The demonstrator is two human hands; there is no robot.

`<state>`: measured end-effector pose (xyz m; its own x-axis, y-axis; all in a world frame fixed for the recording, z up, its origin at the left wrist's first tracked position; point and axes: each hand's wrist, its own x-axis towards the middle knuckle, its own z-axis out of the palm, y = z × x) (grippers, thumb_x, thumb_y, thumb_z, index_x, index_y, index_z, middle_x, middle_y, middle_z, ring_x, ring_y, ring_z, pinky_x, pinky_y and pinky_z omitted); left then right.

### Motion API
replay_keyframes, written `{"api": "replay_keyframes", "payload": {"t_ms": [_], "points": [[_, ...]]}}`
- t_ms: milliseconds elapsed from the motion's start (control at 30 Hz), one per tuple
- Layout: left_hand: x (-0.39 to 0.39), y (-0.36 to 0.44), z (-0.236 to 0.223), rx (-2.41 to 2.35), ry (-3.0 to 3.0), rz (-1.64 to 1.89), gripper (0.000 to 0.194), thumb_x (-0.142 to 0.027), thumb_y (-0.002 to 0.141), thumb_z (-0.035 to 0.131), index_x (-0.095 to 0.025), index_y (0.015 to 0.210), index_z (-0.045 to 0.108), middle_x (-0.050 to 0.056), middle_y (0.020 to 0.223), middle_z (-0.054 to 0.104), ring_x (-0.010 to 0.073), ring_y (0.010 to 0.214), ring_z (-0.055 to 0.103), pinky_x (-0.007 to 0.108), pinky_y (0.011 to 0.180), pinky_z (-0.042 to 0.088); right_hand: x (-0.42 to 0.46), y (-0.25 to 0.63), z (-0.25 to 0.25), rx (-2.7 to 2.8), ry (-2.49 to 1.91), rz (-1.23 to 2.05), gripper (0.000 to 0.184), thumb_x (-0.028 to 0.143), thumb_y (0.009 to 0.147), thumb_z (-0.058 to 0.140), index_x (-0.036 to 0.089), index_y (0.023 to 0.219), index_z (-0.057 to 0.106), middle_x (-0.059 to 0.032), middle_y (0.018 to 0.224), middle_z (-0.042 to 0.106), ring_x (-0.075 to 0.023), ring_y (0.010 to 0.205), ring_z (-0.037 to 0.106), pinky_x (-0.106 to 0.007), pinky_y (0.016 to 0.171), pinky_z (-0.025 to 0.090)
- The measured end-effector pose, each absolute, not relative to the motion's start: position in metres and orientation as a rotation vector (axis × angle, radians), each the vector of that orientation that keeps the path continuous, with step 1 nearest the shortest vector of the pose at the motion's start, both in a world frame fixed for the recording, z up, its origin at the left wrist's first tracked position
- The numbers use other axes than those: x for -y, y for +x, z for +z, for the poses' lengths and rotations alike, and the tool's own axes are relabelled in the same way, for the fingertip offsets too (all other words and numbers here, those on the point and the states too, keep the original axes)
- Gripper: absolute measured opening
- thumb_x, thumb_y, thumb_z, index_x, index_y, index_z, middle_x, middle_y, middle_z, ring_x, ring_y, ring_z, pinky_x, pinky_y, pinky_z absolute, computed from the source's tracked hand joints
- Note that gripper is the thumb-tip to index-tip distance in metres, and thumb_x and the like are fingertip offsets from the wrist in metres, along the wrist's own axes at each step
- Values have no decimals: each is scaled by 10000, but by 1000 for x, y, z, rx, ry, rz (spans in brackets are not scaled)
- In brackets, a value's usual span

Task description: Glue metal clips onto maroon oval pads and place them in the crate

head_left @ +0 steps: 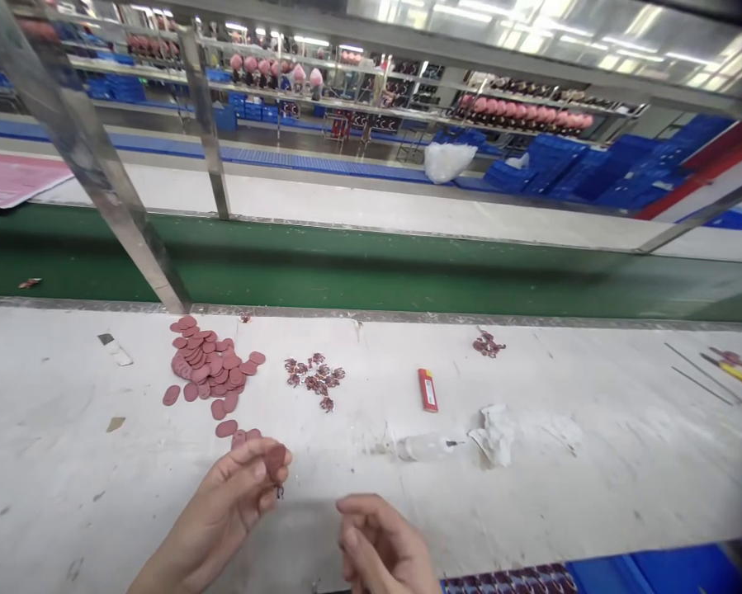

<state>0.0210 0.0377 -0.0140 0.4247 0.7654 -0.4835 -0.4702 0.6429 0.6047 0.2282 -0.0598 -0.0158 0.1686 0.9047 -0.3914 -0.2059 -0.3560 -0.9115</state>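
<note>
The left hand [234, 495] is clamped on one flat oval disc [276, 460] of dull red colour. This disc sits at the fingertips, pinched between the thumb and the fingers, on the side of the hand that looks toward the other hand. A small dark piece [278, 492] hangs just under the disc, but it is too small for me to tell what it is. The right hand [376, 544] is just beside the left hand, not touching it, and its fingers [355, 528] are curled close together. I cannot tell if they hold something small.

The other things lie around the red lighter [427, 389] on the scuffed white bench [67, 412]. To the left of the lighter is a pile of oval discs [210, 363] of the same kind. Between this pile and the lighter is a loose group of small dark red pieces [314, 381]. Behind the lighter and to the right is a smaller group of such pieces [488, 345]. In front of the lighter lie a clear plastic bottle [423, 447] on its side and a crumpled white tissue [494, 435]. Behind the lighter, a green conveyor belt [346, 272] runs along the bench, and farther back are blue crates [569, 173].
</note>
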Motion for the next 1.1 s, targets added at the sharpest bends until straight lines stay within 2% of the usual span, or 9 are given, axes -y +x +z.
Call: {"api": "replay_keyframes", "payload": {"t_ms": [133, 267, 367, 500, 567, 667, 800, 967, 1100], "points": [[-28, 26, -9, -924, 691, 765, 297, -445, 746, 890, -191, 878, 811, 47, 794, 729, 120, 685, 565, 192, 566, 461, 23, 202, 12, 1066, -1341, 1306, 317, 454, 915, 746, 265, 1168, 738, -14, 848, 659, -140, 714, 589, -261, 636, 479], [-21, 26, -2, -1062, 821, 816, 342, -494, 721, 891, -196, 868, 809, 45, 749, 732, 135, 637, 560, 230, 584, 500, 7, 201, 12, 787, -1068, 1498, 161, 251, 859, 841, 197, 1003, 794, 17, 718, 650, -73, 631, 560, -171, 584, 436], [-17, 23, 2, -1122, 735, 869, 383, -528, 664, 914, -188, 751, 761, 43, 700, 689, 159, 675, 574, 214, 529, 487, 11, 218, -6, 471, -915, 1546, 186, 374, 916, 777, 192, 948, 762, 64, 634, 544, -30, 471, 431, -127, 420, 357], [-13, 22, 1, -1021, 475, 846, 426, -489, 559, 980, -190, 663, 694, -21, 605, 558, 88, 542, 435, 172, 441, 427, 27, 257, -28, 93, -632, 1487, 629, 735, 834, 693, 162, 1095, 714, 87, 716, 505, 22, 444, 362, -42, 345, 285], [-12, 23, 1, -951, 382, 811, 440, -458, 520, 1004, -190, 642, 677, -40, 599, 516, 69, 512, 385, 159, 403, 392, 32, 274, -36, -32, -519, 1433, 743, 740, 826, 689, 117, 1230, 651, 93, 735, 527, 40, 457, 418, 4, 364, 303], [-10, 28, 3, -885, 316, 771, 434, -413, 498, 1020, -194, 637, 672, -48, 604, 500, 70, 515, 382, 157, 388, 387, 28, 292, -43, -137, -401, 1389, 652, 534, 879, 767, 106, 1329, 568, 101, 747, 577, 34, 497, 510, 21, 415, 371], [-8, 38, -3, -884, 416, 813, 437, -445, 502, 1013, -191, 659, 693, -35, 605, 557, 86, 540, 462, 181, 442, 437, 13, 293, -40, -175, -335, 1393, 290, 273, 898, 807, 166, 1107, 638, 123, 662, 542, 13, 492, 517, -30, 447, 415], [-6, 58, -17, -1095, 715, 881, 413, -517, 643, 941, -201, 817, 741, 24, 692, 729, 157, 757, 697, 191, 654, 513, 16, 246, -10, -147, -352, 1507, 319, 405, 922, 754, 100, 994, 692, 89, 635, 534, -3, 432, 440, -111, 391, 371], [-1, 71, -18, -1012, 872, 902, 264, -447, 744, 881, -209, 784, 773, 28, 757, 733, 151, 733, 675, 211, 685, 536, 22, 204, 17, 3, -500, 1558, 392, 493, 900, 740, 117, 1011, 753, 59, 620, 553, -16, 405, 398, -136, 383, 410]]}}
